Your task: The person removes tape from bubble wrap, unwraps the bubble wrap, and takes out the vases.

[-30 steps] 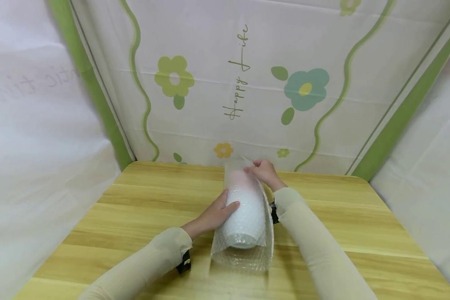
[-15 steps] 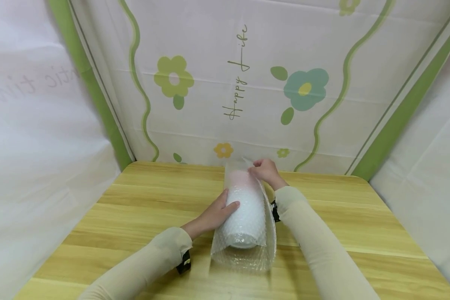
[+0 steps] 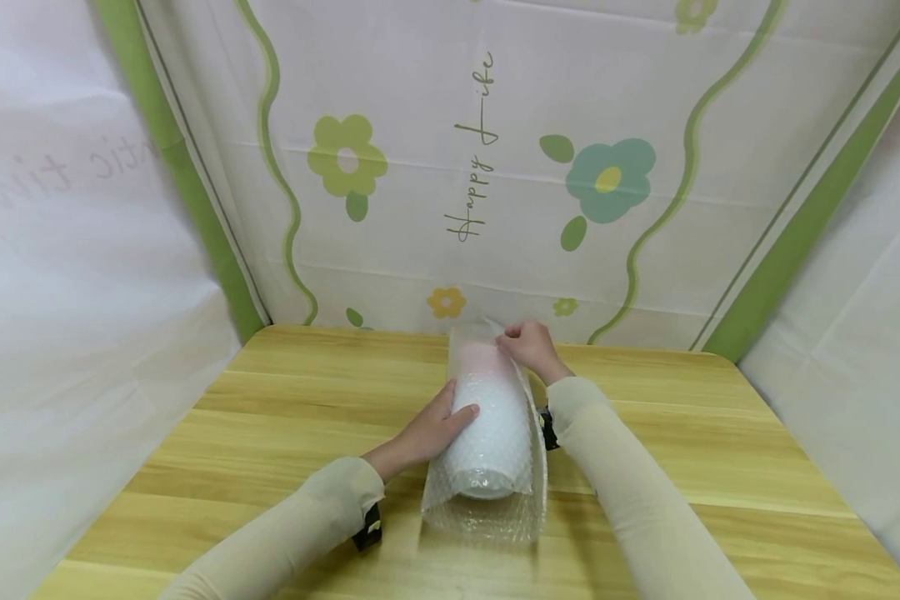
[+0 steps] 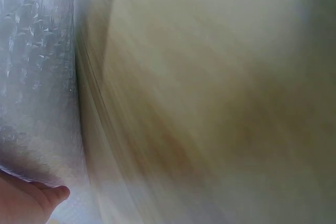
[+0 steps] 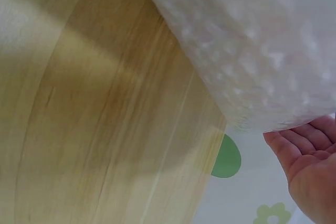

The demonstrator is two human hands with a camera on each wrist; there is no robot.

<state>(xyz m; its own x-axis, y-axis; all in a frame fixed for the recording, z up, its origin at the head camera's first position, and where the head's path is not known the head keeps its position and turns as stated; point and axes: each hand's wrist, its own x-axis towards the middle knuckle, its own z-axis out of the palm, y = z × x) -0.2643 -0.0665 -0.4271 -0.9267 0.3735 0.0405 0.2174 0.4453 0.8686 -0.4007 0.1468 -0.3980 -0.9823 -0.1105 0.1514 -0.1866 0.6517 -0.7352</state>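
In the head view, a white cylinder (image 3: 487, 425) lies on the wooden table (image 3: 285, 417), pointing away from you, its far part pale pink. Clear, glossy bubble wrap (image 3: 487, 523) goes round it and blurs its surface; a loose flap stands along the cylinder's right side, and the sheet runs past its near end. Your left hand (image 3: 429, 427) grips the cylinder from its left side, thumb on top. By its far end, your right hand (image 3: 531, 343) pinches the flap's edge between thumb and finger.

In your left wrist view, the wrap looks grey, its bubbles glinting.

In your right wrist view, it turns milky and slightly blurred, your bent fingers at its edge.
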